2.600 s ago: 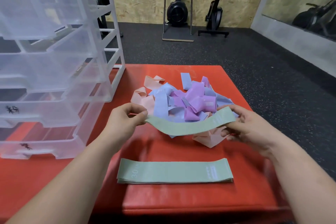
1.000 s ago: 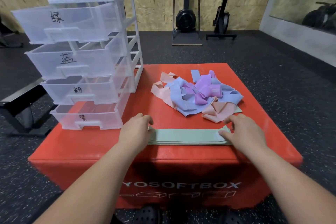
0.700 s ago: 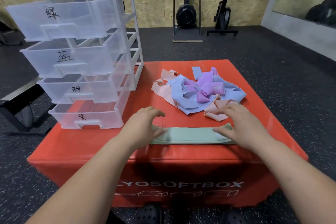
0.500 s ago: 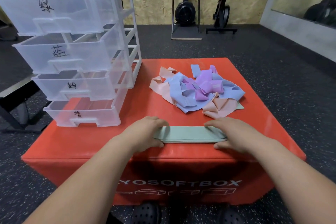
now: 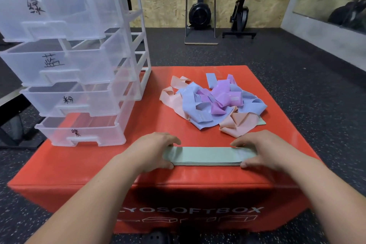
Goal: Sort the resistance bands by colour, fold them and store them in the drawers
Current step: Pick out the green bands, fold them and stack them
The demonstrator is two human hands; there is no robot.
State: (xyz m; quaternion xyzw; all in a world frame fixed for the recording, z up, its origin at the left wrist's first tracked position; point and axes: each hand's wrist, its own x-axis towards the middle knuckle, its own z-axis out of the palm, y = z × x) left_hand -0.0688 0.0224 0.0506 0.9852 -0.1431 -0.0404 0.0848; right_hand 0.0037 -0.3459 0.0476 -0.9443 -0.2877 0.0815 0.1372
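A flat stack of green bands (image 5: 206,155) lies near the front edge of the red soft box (image 5: 83,166). My left hand (image 5: 152,150) grips its left end, fingers over the top and thumb at the front edge. My right hand (image 5: 259,149) grips the right end the same way. A loose pile of pink, blue and purple bands (image 5: 213,103) lies behind, with a green corner (image 5: 261,122) showing at its right. The clear drawer unit (image 5: 79,61) stands at the left with its four labelled drawers pulled out.
Black rubber floor surrounds the box. Rowing machines (image 5: 200,10) stand against the wooden back wall. A dark bench frame (image 5: 10,125) sits low at the far left. Bare red surface lies between the drawers and the pile.
I laid the green band I was holding onto the green stack. Both hands then closed in along the stack from its outer ends and took hold of it.
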